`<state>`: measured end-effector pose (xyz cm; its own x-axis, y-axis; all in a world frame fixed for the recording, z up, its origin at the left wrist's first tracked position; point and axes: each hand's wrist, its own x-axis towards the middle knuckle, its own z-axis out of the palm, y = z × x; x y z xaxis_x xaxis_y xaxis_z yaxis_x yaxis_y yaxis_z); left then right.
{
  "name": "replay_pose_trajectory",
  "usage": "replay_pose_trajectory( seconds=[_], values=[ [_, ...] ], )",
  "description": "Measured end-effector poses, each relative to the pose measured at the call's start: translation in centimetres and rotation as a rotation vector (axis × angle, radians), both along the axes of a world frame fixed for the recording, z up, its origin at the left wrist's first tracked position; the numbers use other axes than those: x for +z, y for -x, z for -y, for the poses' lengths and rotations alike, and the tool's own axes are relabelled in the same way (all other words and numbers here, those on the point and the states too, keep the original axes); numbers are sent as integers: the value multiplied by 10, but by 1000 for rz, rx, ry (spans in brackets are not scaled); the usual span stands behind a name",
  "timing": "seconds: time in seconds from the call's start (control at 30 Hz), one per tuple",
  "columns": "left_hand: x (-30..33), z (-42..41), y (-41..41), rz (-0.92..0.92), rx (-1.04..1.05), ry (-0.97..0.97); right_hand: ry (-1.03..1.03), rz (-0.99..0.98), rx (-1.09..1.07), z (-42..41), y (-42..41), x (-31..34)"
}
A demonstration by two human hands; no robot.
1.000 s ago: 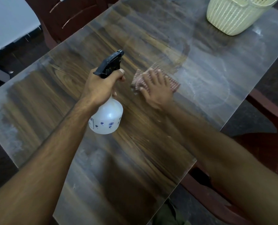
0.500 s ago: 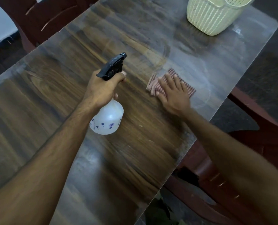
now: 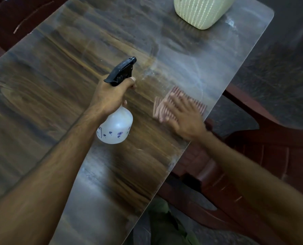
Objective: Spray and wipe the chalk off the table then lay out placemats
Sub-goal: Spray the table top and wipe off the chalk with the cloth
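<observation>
My left hand [image 3: 110,96] grips a white spray bottle [image 3: 116,127] with a black trigger head [image 3: 121,71], held above the wood-grain table [image 3: 41,96], nozzle pointing toward the far right. My right hand [image 3: 186,117] presses flat on a pink striped cloth [image 3: 163,103] near the table's right edge; hand and cloth are blurred. Pale chalk smears [image 3: 198,75] cover the tabletop beyond the cloth, with a faint curved line.
A pale green ribbed basket [image 3: 202,13] stands at the far right end of the table. Dark red chairs sit to the right [image 3: 264,144] and at the far left [image 3: 14,20]. The table's right edge runs diagonally just past my right hand.
My right hand has slid the cloth to the right, toward the table's edge. The spray bottle has stayed in my left hand, shifting slightly with the view.
</observation>
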<state>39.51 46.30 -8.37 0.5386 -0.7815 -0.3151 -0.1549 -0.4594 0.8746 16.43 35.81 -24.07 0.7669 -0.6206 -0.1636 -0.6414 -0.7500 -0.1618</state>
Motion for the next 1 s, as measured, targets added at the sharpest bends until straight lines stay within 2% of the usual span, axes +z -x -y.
replay_pose_trajectory(
  seconds=[0.1,0.17,0.27,0.43,0.57,0.63,0.83,0.93,1.0],
  values=[
    [-3,6,11,-8,2,-7,6,-4,-210,51,0,3],
    [-4,10,17,-16,-7,-9,17,-7,-219,42,-4,3],
    [-1,16,26,-30,-19,-16,24,10,-94,-18,-8,3],
    [3,25,35,-35,-40,-7,-40,89,245,-144,1,-3],
    [2,29,39,-20,-60,-14,-17,104,378,-139,17,-9],
    [1,29,41,-25,-60,-13,5,65,304,-103,21,-8],
    [0,27,46,-6,-76,-3,14,-25,-111,16,26,3],
    [1,28,50,3,-96,-10,44,-14,-184,1,16,2],
    [1,30,52,-1,-97,-21,38,-7,-119,-37,8,0]
  ],
)
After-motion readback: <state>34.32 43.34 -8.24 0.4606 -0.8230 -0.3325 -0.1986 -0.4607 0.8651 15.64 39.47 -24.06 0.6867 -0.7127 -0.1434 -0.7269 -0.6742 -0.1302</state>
